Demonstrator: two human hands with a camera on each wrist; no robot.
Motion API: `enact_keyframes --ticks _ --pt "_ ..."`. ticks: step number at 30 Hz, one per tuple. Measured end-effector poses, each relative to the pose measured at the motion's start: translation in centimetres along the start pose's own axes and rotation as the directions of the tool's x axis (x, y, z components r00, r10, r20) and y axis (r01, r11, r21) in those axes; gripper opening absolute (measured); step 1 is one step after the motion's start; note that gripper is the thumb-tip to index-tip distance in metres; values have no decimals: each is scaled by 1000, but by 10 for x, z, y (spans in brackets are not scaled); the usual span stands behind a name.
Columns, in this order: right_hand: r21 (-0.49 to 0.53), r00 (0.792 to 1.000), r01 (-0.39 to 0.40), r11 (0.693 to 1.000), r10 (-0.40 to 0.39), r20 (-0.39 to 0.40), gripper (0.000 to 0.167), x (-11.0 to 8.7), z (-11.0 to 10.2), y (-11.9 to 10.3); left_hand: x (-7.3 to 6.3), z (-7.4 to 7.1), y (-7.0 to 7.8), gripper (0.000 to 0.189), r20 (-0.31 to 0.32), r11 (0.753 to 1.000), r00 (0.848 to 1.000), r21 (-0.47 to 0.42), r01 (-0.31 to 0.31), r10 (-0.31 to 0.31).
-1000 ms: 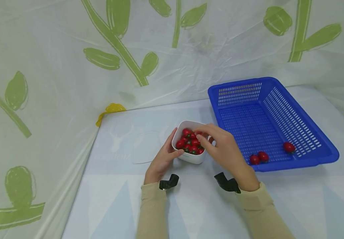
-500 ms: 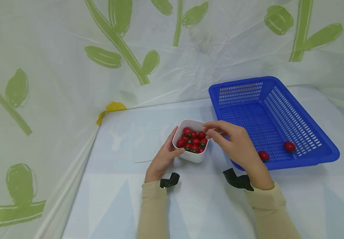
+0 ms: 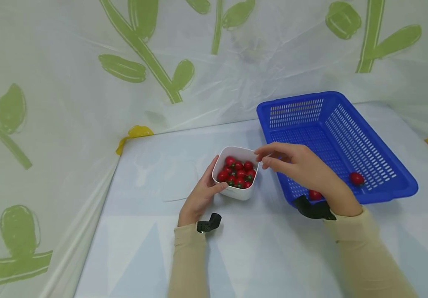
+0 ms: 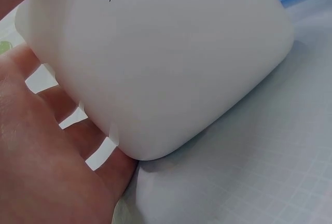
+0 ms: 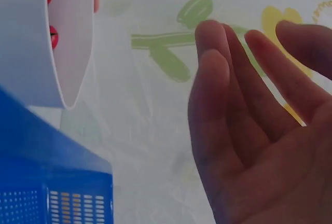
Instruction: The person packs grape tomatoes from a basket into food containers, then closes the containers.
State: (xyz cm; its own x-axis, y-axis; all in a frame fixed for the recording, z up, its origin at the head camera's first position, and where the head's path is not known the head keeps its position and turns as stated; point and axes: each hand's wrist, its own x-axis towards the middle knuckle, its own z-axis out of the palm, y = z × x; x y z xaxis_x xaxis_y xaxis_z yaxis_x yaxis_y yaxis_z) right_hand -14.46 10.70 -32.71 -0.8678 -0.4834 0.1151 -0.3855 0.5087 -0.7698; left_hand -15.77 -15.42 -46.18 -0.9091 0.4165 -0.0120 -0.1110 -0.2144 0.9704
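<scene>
A white square container [image 3: 237,193] with several red cherry tomatoes [image 3: 239,169] in it stands on the table, left of the blue basket. My left hand [image 3: 199,198] grips its left side, thumb at the front rim; in the left wrist view the fingers [image 4: 67,102] lie along the container's wall [image 4: 166,73]. My right hand [image 3: 298,163] hovers between the container and the basket, fingertips near the container's right rim. Its fingers are loosely bent with nothing between them, as the right wrist view shows the bare palm [image 5: 290,172].
The blue slotted basket [image 3: 375,136] stands at the right. Inside it lie a cherry tomato [image 3: 357,179] by the right wall and another [image 3: 314,195] near the front, partly hidden by the right wrist. A thin clear lid-like outline [image 3: 178,182] lies left of the container. A patterned curtain [image 3: 68,91] hangs behind.
My right hand has drawn back from over the tomatoes in the container and moved right toward the basket, its forearm now covering part of the basket's front. The left hand keeps its grip.
</scene>
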Motion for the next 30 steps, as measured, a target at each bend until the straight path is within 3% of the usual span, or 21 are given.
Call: enact_keyframes --ticks 4,9,17,21,30 --pt "-1 990 -29 1000 29 140 36 1 -13 4 -2 6 12 75 13 1000 1000 -9 -5 5" --pt "-9 963 -70 997 70 259 39 -2 -30 10 -2 9 20 75 13 1000 1000 -12 -13 13" --pt "-171 915 -51 984 115 387 36 -13 -54 15 1 9 18 74 19 1000 1000 3 -4 4" --pt "-170 879 -81 982 151 453 39 -18 -59 23 -2 8 14 75 21 1000 1000 5 13 -14" --pt "-92 773 -187 978 204 601 37 -14 -55 57 -1 2 8 75 22 999 1000 -34 -8 9"
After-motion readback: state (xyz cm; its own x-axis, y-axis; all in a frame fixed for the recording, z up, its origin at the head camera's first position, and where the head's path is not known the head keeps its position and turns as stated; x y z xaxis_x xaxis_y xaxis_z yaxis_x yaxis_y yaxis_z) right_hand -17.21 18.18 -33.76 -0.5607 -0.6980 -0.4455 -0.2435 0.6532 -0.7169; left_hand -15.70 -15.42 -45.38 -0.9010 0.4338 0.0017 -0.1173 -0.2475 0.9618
